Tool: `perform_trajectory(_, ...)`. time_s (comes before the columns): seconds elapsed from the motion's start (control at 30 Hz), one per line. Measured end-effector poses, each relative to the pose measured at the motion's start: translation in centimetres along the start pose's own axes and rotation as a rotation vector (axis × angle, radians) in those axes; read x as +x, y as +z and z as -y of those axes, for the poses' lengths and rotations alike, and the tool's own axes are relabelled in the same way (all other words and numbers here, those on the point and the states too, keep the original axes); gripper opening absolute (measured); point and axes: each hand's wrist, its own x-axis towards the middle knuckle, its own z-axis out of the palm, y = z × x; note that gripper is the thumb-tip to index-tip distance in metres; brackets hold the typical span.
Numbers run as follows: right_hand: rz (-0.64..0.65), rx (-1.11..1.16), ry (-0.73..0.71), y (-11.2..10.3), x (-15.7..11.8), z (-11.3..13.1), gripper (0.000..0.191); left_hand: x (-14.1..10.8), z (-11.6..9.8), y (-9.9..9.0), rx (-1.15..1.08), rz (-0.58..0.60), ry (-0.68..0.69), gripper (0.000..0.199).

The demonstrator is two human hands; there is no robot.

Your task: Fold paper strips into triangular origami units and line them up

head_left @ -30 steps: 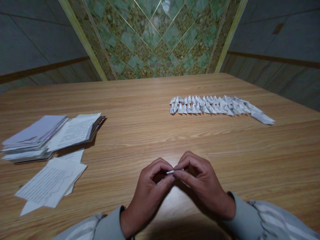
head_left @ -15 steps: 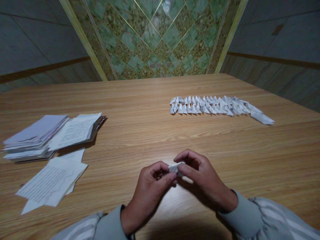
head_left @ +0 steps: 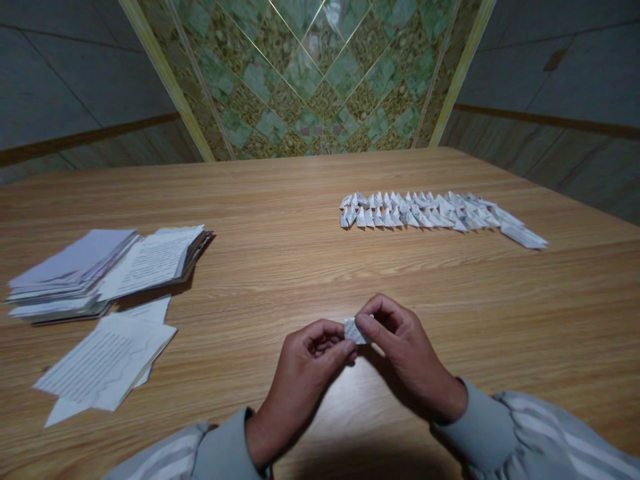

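Between my two hands, just above the near part of the table, is a small folded piece of paper [head_left: 353,331] with faint print on it. My left hand [head_left: 313,367] pinches its left and lower edge between thumb and fingers. At the upper right, my right hand [head_left: 403,347] grips the same piece, thumb on the near face and fingers behind. The fingertips hide parts of its edges and its back.
Two rows of small folded paper pieces [head_left: 410,213] stand at the back right, with flat folded strips [head_left: 523,235] at their right end. On the left lie a stack of papers [head_left: 75,260], an open written page [head_left: 150,263] and loose written sheets [head_left: 105,363]. The wooden table [head_left: 260,220] meets a tiled wall.
The folded paper has turned so that a squarer, flat face shows. My right hand has shifted slightly up and left, its fingers closer to the paper's top edge.
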Motion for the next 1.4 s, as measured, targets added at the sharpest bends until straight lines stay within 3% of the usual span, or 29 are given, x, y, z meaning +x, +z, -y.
perform_trajectory(0.2,0.114,-0.035,0.036,0.1,-0.1,-0.3,0.027,-0.2,0.1,-0.3,0.11,0.064,0.048,0.016)
perform_trajectory(0.37,0.107,-0.028,0.048,0.1,-0.2,-0.7,0.033,-0.2,0.4,0.0,0.073,0.092,0.038,0.015)
perform_trajectory(0.47,0.059,-0.069,0.021,0.0,0.0,-0.6,0.034,0.0,0.4,0.1,0.058,0.078,0.032,0.014)
perform_trajectory(0.63,0.146,0.041,0.098,-0.3,0.4,0.1,0.034,0.1,0.1,-0.1,-0.052,0.003,-0.008,0.02)
perform_trajectory(0.73,0.1,0.003,0.067,-0.7,0.4,0.2,0.027,0.0,0.2,-0.3,-0.129,-0.039,-0.006,0.024)
perform_trajectory(1.13,0.156,-0.198,-0.052,-1.4,0.4,0.1,0.022,0.2,-0.1,-0.6,0.108,-0.01,0.073,0.02)
perform_trajectory(1.27,0.197,-0.107,0.016,-1.3,0.4,-0.1,0.026,0.2,0.0,-0.6,0.019,0.007,-0.013,0.023)
perform_trajectory(1.4,0.179,-0.118,0.025,-1.3,0.4,-0.2,0.03,0.2,0.3,-0.6,-0.05,0.006,-0.013,0.026)
